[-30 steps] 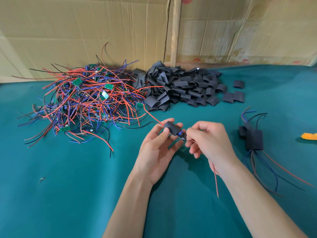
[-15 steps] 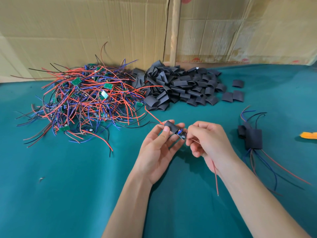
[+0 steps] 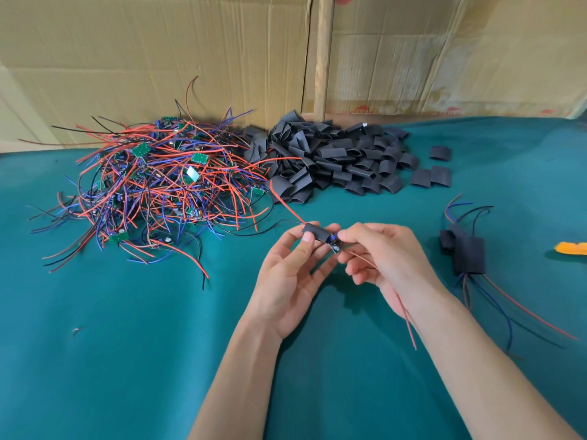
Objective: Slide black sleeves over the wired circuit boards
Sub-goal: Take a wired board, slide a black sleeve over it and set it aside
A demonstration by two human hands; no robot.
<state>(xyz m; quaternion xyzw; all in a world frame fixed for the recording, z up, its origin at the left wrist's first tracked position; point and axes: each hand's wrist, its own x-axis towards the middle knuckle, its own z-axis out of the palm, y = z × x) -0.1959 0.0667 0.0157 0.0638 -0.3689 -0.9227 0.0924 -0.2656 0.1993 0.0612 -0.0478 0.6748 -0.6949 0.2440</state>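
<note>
Black sleeve [image 3: 315, 232] sat pinched in the left hand [image 3: 290, 274] above the green worktop [image 3: 127, 360], partly over a circuit board [image 3: 334, 244] whose end the right hand [image 3: 386, 262] pinched. Wired boards [image 3: 152, 188] and spare sleeves [image 3: 333, 160] lay piled behind; finished ones [image 3: 467, 252] lay at right.

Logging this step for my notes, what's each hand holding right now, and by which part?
The left hand pinches the black sleeve across its middle. The right hand pinches the circuit board at its exposed end, by the wires.
</note>
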